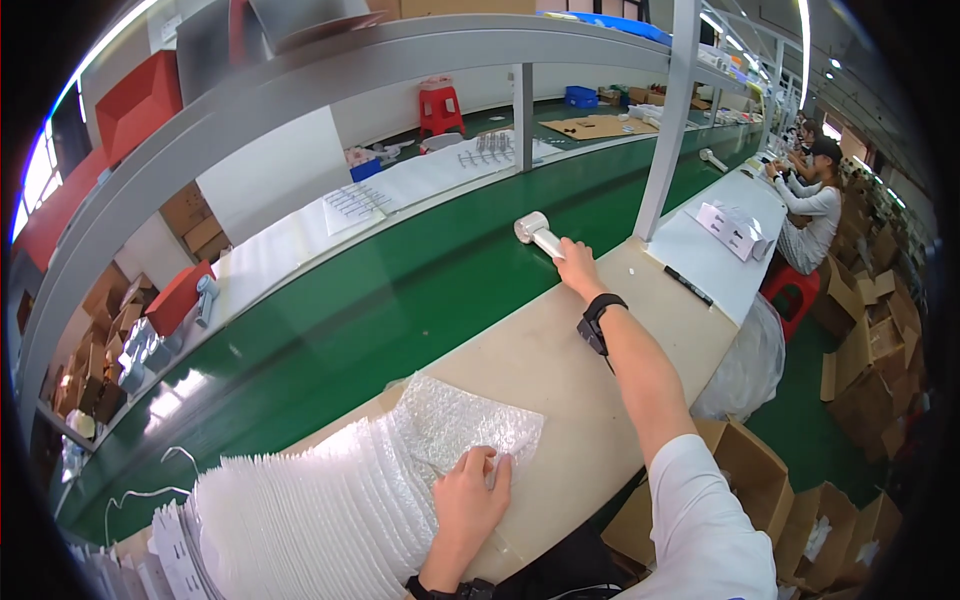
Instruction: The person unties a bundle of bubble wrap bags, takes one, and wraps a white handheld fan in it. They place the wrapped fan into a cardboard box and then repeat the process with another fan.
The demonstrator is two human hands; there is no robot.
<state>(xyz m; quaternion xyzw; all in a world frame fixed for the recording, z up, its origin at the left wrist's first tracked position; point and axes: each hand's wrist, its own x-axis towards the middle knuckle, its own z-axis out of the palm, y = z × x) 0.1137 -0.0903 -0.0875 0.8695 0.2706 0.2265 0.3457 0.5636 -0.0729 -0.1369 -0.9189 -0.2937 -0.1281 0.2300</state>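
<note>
My right hand [577, 268] reaches far out over the green conveyor belt, its fingers closed around the handle of a white round-headed handheld device [543, 236]. The device's head points away to the left. Close to me, my left hand [470, 500] is curled on a clear bubble-wrap bag [465, 415], with thumb and fingers drawn together at its near edge. This bag lies partly on the beige tabletop [590, 350], at the right end of a long fanned row of bubble-wrap bags [310, 500].
A grey metal shelf frame [668, 130] rises over the belt [400, 310]. On the bench at right lie a black pen [688, 285] and printed white sheets [730, 228]. Another white device [712, 159] is farther along the belt. A co-worker [815, 210] sits beyond; open cartons [750, 475] stand at right.
</note>
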